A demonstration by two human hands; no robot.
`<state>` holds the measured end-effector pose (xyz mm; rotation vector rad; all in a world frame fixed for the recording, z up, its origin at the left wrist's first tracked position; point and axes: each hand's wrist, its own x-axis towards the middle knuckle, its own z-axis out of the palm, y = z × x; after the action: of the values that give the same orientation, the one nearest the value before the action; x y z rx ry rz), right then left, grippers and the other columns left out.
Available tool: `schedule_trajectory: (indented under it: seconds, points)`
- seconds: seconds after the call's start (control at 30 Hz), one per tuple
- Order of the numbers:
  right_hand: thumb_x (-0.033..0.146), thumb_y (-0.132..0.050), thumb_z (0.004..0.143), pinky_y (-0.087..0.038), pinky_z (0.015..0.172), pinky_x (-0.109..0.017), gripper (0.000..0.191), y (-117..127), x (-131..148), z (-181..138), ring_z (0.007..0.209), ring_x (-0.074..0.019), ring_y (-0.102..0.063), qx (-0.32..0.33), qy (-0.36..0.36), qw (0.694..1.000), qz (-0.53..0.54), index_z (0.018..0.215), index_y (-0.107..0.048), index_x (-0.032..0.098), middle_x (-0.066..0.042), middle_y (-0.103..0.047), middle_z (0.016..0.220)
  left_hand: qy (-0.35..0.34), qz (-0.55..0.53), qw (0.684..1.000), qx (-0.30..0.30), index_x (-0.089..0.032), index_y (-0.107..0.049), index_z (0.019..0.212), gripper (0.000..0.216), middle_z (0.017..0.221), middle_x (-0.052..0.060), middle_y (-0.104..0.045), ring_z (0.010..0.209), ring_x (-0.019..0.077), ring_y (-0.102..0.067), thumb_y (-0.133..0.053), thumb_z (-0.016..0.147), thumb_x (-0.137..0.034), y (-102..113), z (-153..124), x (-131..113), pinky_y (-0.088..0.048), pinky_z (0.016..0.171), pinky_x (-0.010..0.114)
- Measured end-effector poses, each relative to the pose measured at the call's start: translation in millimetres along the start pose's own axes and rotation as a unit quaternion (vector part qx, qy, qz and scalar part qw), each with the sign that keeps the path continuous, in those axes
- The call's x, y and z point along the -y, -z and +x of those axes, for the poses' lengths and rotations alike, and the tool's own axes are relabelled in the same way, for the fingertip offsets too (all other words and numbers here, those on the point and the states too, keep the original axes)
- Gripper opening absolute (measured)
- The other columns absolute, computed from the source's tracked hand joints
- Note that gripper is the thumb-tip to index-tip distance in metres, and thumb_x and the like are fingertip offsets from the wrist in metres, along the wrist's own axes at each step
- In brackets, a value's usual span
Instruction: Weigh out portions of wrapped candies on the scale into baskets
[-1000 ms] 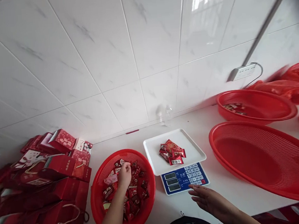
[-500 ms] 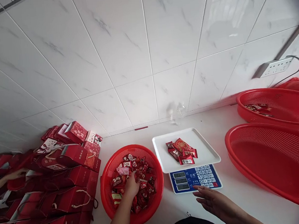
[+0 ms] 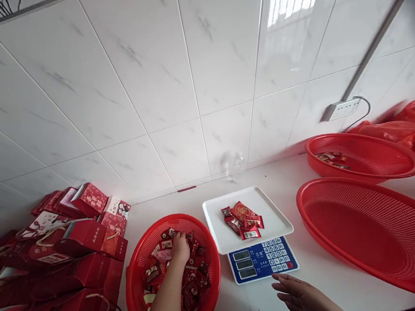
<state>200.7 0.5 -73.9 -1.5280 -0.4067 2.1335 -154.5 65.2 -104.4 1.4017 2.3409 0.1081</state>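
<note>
Candies (image 3: 190, 279) lie jumbled every way; left hand (image 3: 179, 247) pinches one, right hand (image 3: 298, 296) open.

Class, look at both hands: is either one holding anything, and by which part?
Right hand: nothing, open. Left hand is in the sweets; any grip is hidden.

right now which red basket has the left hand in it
The small round basket left of the scale: the left hand is among its candies.

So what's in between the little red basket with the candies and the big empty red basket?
In the head view, the scale sits between the small basket and the big basket. Its white tray holds a few wrapped candies.
</note>
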Motion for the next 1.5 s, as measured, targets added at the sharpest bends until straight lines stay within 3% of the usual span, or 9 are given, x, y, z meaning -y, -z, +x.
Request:
schedule_trajectory:
  seconds: [0.3, 0.57, 0.7, 0.87, 1.0, 1.1, 1.27, 1.37, 1.5]
  points:
    - [0.032, -0.071, 0.064, -0.049, 0.068, -0.021, 0.027, 19.4, -2.6, -5.5, 0.076, -0.0151, -0.066, -0.036, 0.022, 0.998, 0.047, 0.089, -0.063, 0.022, -0.005, -0.069, 0.09, 0.042, -0.024, 0.998, 0.04, -0.014, -0.06, 0.104, 0.039, 0.099, 0.015, -0.068, 0.087, 0.0263, -0.065, -0.026, 0.085, -0.019, -4.8, 17.7, -3.5, -0.045, 0.069, 0.033]
    - [0.028, -0.069, 0.069, -0.046, 0.059, -0.017, 0.02, 0.5, 6.0, -0.7, 0.064, -0.0096, -0.063, 0.012, -0.003, 0.996, 0.093, 0.085, -0.06, 0.02, -0.001, -0.068, 0.077, -0.083, -0.021, 0.995, -0.045, -0.017, -0.057, 0.108, 0.036, 0.121, 0.012, -0.054, 0.107, 0.0238, -0.055, -0.034, 0.082, -0.011, 21.7, -2.9, -3.9, -0.045, 0.083, 0.032]
    - [0.027, -0.069, 0.07, -0.046, 0.059, -0.017, 0.022, -4.5, 11.3, 3.9, 0.063, -0.0094, -0.063, 0.027, 0.009, 0.995, 0.093, 0.088, -0.059, 0.019, -0.001, -0.068, 0.075, -0.183, -0.157, 0.957, -0.159, -0.021, -0.058, 0.101, 0.027, 0.109, 0.008, -0.06, 0.102, 0.0195, -0.056, -0.036, 0.086, -0.023, 33.4, -18.3, -47.4, -0.046, 0.089, 0.031]
    - [0.025, -0.069, 0.069, -0.045, 0.059, -0.017, 0.024, -3.5, 11.0, 6.0, 0.063, -0.0092, -0.063, 0.031, 0.005, 0.996, 0.085, 0.09, -0.059, 0.018, -0.001, -0.068, 0.076, -0.332, -0.228, 0.912, -0.076, -0.022, -0.059, 0.1, 0.027, 0.105, 0.007, -0.06, 0.1, 0.0163, -0.057, -0.035, 0.086, -0.021, 17.2, -35.5, -134.1, -0.047, 0.09, 0.03]
    - [0.028, -0.07, 0.068, -0.046, 0.059, -0.017, 0.025, 2.9, 12.5, 1.3, 0.064, -0.0096, -0.063, 0.018, 0.016, 0.996, 0.087, 0.09, -0.061, 0.019, -0.002, -0.068, 0.078, -0.348, -0.216, 0.912, -0.032, -0.023, -0.052, 0.117, 0.037, 0.129, 0.006, -0.049, 0.12, 0.0182, -0.047, -0.04, 0.083, -0.015, -1.8, -35.1, -167.5, -0.043, 0.099, 0.034]
    - [0.031, -0.07, 0.068, -0.047, 0.061, -0.018, 0.028, 16.5, 14.4, -1.2, 0.067, -0.0107, -0.064, -0.005, 0.034, 0.995, 0.094, 0.092, -0.061, 0.02, -0.002, -0.068, 0.081, -0.326, -0.19, 0.925, -0.043, -0.023, -0.052, 0.119, 0.037, 0.135, 0.007, -0.044, 0.125, 0.0214, -0.043, -0.041, 0.084, -0.019, -10.1, -33.6, -152.4, -0.043, 0.1, 0.039]
    - [0.025, -0.069, 0.068, -0.05, 0.064, -0.021, 0.034, 53.0, 23.6, 1.1, 0.072, -0.0133, -0.066, -0.089, 0.076, 0.988, 0.103, 0.099, -0.056, 0.022, -0.003, -0.07, 0.084, -0.267, -0.195, 0.936, -0.119, -0.022, -0.041, 0.13, 0.046, 0.141, 0.01, -0.037, 0.133, 0.0249, -0.029, -0.043, 0.085, -0.032, -20.8, -58.1, -78.6, -0.033, 0.106, 0.046]
    - [0.025, -0.069, 0.067, -0.052, 0.067, -0.024, 0.04, 73.7, 35.8, 3.4, 0.078, -0.0163, -0.066, -0.148, 0.104, 0.979, 0.093, 0.103, -0.052, 0.022, -0.006, -0.07, 0.092, -0.219, -0.196, 0.956, -0.019, -0.016, -0.026, 0.139, 0.071, 0.148, 0.013, -0.024, 0.137, 0.0266, -0.02, -0.053, 0.078, -0.038, -31.9, -94.3, -37.4, -0.027, 0.109, 0.045]
    - [0.027, -0.066, 0.068, -0.054, 0.077, -0.029, 0.036, 87.8, 52.6, 7.9, 0.086, -0.0195, -0.066, -0.179, 0.139, 0.971, 0.075, 0.101, -0.051, 0.022, -0.008, -0.069, 0.097, -0.193, -0.165, 0.953, 0.164, -0.011, -0.017, 0.142, 0.079, 0.15, 0.01, -0.019, 0.137, 0.0213, -0.02, -0.051, 0.073, -0.022, -43.1, -140.4, -9.4, -0.02, 0.112, 0.036]
